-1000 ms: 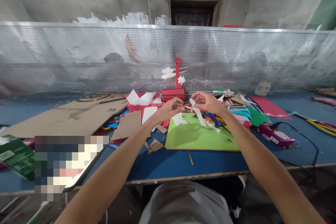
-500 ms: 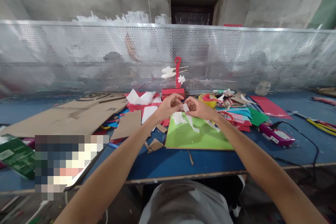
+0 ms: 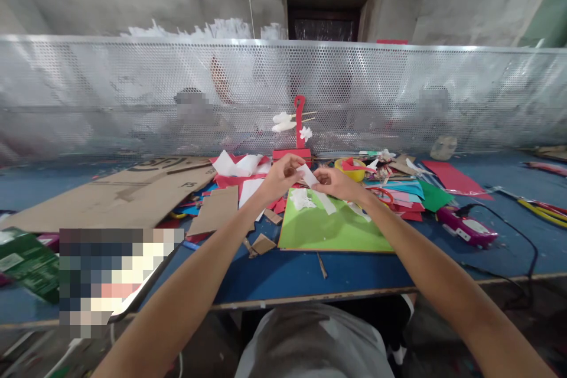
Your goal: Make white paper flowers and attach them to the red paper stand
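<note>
A white paper strip [image 3: 308, 176] is stretched between my two hands above a lime-green board [image 3: 341, 233]. My left hand [image 3: 284, 177] pinches its upper left end between thumb and fingers. Closed on the strip's middle is my right hand [image 3: 334, 183], and the loose tail hangs down toward the board. White frilled paper [image 3: 302, 199] lies on the board just below my hands. Behind them stands a red hooked upright [image 3: 300, 124] on a red base [image 3: 291, 155], with white cut-paper shapes [image 3: 283, 123] on thin sticks and a small white paper flower [image 3: 305, 134].
Cardboard [image 3: 119, 195] covers the left of the blue table. A yellow tape roll [image 3: 349, 169] and coloured paper [image 3: 403, 191] lie right of my hands. Farther right are a purple device [image 3: 467, 227] with a black cable and yellow-handled pliers [image 3: 540, 211]. A perforated metal screen [image 3: 248, 94] closes the back.
The paper strip has turned from hanging nearly upright to slanting between both hands. My left hand now grips its upper end, and more of its face shows.
</note>
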{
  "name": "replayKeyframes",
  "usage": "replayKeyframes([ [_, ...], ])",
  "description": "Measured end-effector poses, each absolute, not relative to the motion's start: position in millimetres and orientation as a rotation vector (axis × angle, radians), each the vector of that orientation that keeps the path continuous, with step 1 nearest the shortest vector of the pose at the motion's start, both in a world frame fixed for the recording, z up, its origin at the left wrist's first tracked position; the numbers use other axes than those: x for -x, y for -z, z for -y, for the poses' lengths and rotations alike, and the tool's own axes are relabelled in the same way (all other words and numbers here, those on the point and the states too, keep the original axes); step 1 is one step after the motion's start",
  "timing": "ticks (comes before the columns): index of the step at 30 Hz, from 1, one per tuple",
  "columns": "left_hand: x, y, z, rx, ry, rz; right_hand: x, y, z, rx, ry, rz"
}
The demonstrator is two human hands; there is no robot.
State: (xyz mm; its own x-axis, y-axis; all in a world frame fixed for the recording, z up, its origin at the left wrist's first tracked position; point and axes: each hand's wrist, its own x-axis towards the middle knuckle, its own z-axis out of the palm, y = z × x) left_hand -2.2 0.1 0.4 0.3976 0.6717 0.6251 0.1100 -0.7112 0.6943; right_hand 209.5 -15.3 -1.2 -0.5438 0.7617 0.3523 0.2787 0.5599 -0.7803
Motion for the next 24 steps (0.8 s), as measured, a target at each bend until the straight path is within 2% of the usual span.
replayKeyframes([
  [5,6,-1,-5,-2.049,-1.386,-0.755,-218,2,7,0.881,-0.812,2.007],
  [17,1,7,-4,-2.279,-1.068,-0.816,-209,1,17,0.93,-0.875,2.087],
  [24,4,4,-3,-2.343,-1.054,-0.821,-212,0,16,0.993,-0.87,2.025],
])
